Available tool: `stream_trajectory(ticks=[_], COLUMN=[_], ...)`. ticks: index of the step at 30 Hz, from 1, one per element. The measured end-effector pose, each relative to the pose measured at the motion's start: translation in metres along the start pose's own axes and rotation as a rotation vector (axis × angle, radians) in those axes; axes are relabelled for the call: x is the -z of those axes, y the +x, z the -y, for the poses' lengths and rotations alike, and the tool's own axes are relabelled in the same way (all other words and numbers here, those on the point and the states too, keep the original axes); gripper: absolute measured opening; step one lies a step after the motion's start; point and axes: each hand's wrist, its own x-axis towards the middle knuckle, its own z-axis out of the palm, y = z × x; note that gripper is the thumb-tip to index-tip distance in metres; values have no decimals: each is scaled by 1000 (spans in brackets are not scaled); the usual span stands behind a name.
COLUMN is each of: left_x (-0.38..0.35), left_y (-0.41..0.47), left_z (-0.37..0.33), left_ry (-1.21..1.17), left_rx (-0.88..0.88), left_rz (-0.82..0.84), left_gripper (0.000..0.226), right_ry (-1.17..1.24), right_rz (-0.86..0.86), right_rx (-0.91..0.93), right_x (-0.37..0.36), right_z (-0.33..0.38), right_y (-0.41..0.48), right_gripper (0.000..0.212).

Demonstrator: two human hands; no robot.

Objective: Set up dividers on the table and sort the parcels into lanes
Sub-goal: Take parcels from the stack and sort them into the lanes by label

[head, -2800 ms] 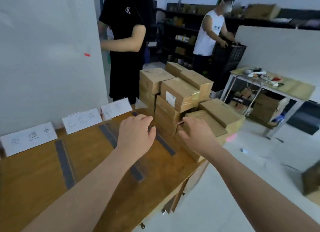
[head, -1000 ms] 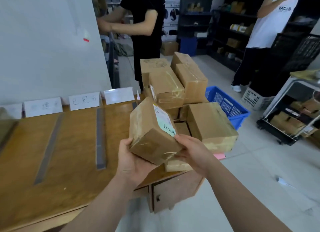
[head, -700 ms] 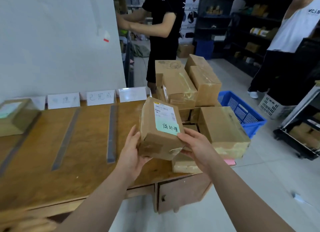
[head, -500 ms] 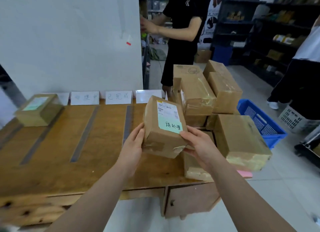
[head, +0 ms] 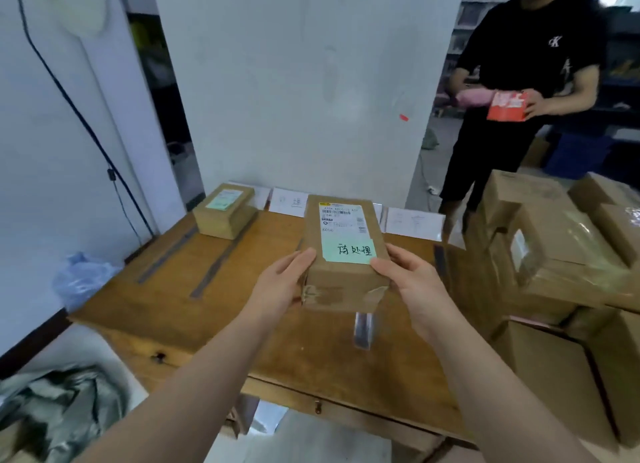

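I hold a brown cardboard parcel (head: 343, 254) with a white shipping label and a green handwritten note above the wooden table (head: 270, 327). My left hand (head: 282, 284) grips its left side and my right hand (head: 412, 286) grips its right side. Grey tape dividers (head: 221, 254) run front to back on the table, marking lanes. A second parcel with a green note (head: 225, 209) lies in the far left lane. White paper lane signs (head: 289, 202) stand along the table's back edge. A stack of brown parcels (head: 554, 248) stands at the right.
A person in a black shirt (head: 526, 81) stands behind the stack holding a red box. A white panel rises behind the table. A blue plastic bag (head: 83, 275) lies left of the table, and grey bags (head: 62, 410) lie on the floor at the lower left.
I lifted one parcel from the stack with both hands and carried it left over the table's lanes. The view turned left, so the stack now sits at the right edge.
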Motion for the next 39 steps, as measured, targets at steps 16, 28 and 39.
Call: stream_trajectory(ticks=[16, 28, 39], left_x=[277, 361, 407], left_y=[83, 189, 274], left_z=[-10, 26, 70], left_ry=[94, 107, 139], left_rx=[70, 209, 353], left_rz=[-92, -118, -32], left_gripper=[43, 40, 41], right_ry=[23, -97, -231], right_rz=[141, 184, 44], right_rx=[-140, -285, -452], right_x=[-279, -386, -448], right_z=[-10, -42, -96], right_y=[79, 175, 235], right_gripper=[44, 15, 9])
